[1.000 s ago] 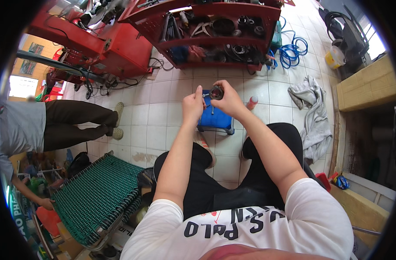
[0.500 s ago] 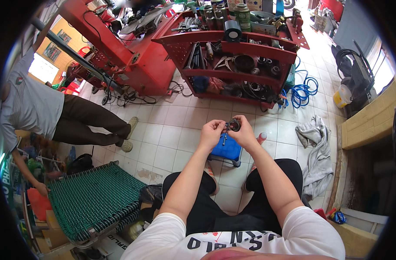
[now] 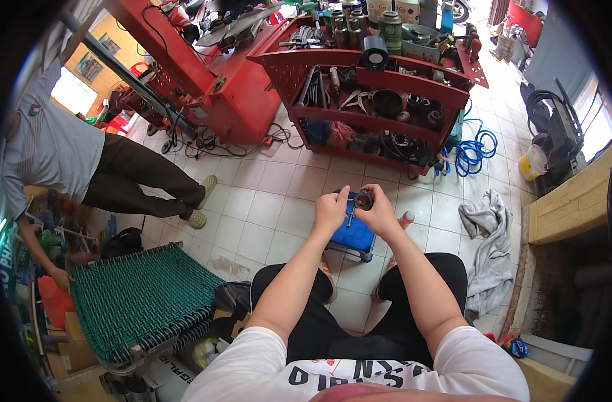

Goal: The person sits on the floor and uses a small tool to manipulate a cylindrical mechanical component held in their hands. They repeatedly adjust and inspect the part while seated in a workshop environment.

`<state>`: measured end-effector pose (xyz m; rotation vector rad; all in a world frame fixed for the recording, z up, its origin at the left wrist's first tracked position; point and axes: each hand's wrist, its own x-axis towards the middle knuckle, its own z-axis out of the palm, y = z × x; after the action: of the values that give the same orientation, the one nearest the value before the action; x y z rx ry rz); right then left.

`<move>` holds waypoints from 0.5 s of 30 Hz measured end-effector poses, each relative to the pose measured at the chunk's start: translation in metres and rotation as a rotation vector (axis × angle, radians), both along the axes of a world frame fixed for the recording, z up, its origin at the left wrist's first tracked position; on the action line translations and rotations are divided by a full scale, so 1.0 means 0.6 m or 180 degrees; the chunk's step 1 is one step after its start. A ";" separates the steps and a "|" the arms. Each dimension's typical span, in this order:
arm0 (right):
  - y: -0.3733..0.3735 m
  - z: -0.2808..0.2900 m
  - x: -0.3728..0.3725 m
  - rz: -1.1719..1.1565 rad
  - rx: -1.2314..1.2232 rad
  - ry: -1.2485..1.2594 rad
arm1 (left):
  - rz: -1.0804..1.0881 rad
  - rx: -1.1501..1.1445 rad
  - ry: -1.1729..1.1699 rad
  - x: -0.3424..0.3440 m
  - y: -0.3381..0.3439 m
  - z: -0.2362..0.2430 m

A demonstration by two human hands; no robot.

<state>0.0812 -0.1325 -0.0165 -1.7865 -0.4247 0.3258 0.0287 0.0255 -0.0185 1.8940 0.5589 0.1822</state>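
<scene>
In front of me, above a small blue stool (image 3: 354,236), my right hand (image 3: 381,213) grips a dark round metal part (image 3: 364,199) with a hollow middle. My left hand (image 3: 330,213) is closed just beside it, thumb up. What the left fingers hold, if anything, is too small to make out. A thin metal bolt-like piece (image 3: 349,220) shows between my hands, over the stool's blue top.
A red tool cart (image 3: 359,110) with cans and parts stands ahead. Blue hose (image 3: 477,149) lies on the floor, a grey cloth (image 3: 487,248) to the right. At left, a person (image 3: 58,141) stands by a green woven folding bed (image 3: 142,295). A pinkish bottle (image 3: 406,219) stands near my right hand.
My left hand has drawn slightly away from the round part and turned, its thumb now up. The right hand still grips the part, which has tilted. The view has shifted a little.
</scene>
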 end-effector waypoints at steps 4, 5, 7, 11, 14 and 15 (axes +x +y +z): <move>-0.002 -0.013 0.003 -0.0031 0.0094 0.0045 | 0.0072 -0.0201 -0.0026 -0.001 -0.003 0.006; -0.001 -0.007 0.003 -0.0035 0.0146 0.0065 | 0.0037 -0.0216 -0.0050 -0.002 -0.002 0.003; -0.001 0.003 0.000 -0.0010 0.0148 0.0174 | -0.0039 -0.0250 -0.0099 -0.003 -0.002 -0.004; 0.000 0.014 0.000 -0.0025 0.0127 0.0213 | 0.0068 -0.0690 -0.0110 0.003 0.001 -0.021; -0.002 0.017 -0.002 -0.0036 0.0123 0.0221 | 0.0171 -0.1200 -0.0183 0.005 0.003 -0.023; -0.002 0.013 0.000 -0.0050 0.0152 0.0223 | 0.0283 -0.1473 -0.0194 0.006 0.003 -0.020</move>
<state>0.0812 -0.1339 -0.0086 -1.7257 -0.3658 0.3634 0.0322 0.0270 -0.0305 1.4123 0.5872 0.1524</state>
